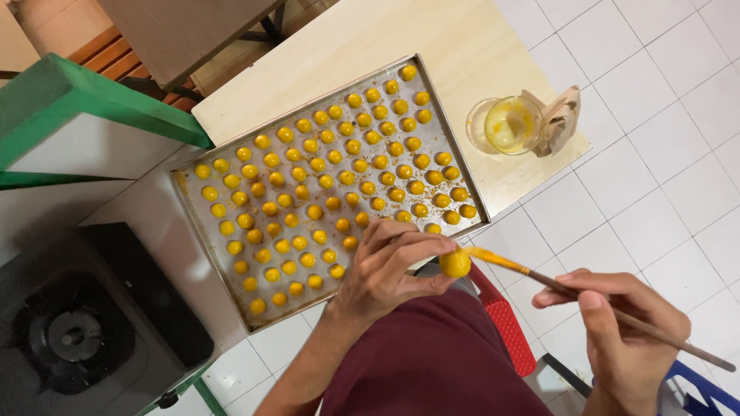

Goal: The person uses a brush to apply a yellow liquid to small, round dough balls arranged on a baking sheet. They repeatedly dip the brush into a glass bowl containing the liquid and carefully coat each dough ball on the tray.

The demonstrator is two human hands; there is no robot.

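Note:
My left hand pinches a small yellow dough ball between thumb and fingers, just below the near edge of a metal baking tray. My right hand grips a thin wooden brush whose yellow-stained tip touches the ball. The tray carries several rows of glazed yellow balls. A small glass bowl of yellow glaze stands on the pale wooden table, to the right of the tray.
A crumpled brown paper lies beside the bowl. A black gas stove sits at lower left, a green-framed table at upper left. White floor tiles fill the right side. A red basket edge shows by my lap.

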